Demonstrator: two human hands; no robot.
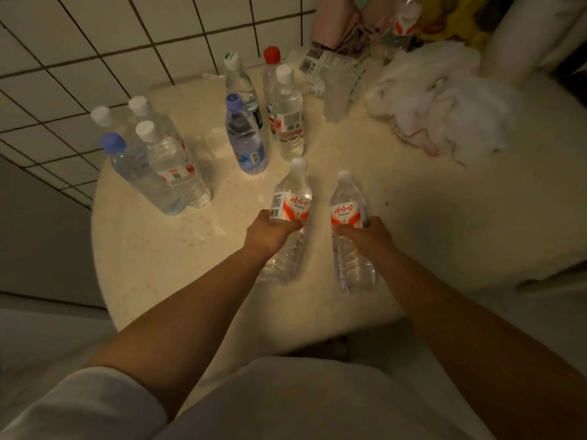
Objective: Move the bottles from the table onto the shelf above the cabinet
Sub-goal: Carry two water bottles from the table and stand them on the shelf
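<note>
**2 bottles gripped, 1 in each hand, above the tabletop**

The left bottle [287,217] sits in the left hand [270,231], whose fingers wrap its red-and-white label at mid-body. The right bottle [349,230] is held the same way by the right hand [370,233], fingers curled round the label band. Both are clear water bottles with white caps. Each has its long axis running away from the person, cap at the far end and base toward the body; the 2 caps lean slightly toward each other. Whether the bases touch the tabletop [158,249] cannot be told.

Further out on the round, pale tabletop, a purple-capped bottle [244,138] stands just beyond the left bottle's cap, with a white-capped bottle [287,115], a red-capped bottle [271,74] and a green-marked-cap bottle [238,81] close behind it. To the far left stands a cluster of 4 bottles [152,154], 3 white-capped and 1 blue-capped. A crumpled clear wrapper [336,84] and a heap of white cloth [444,103] lie at the far right. A tiled wall [95,58] rises behind
</note>
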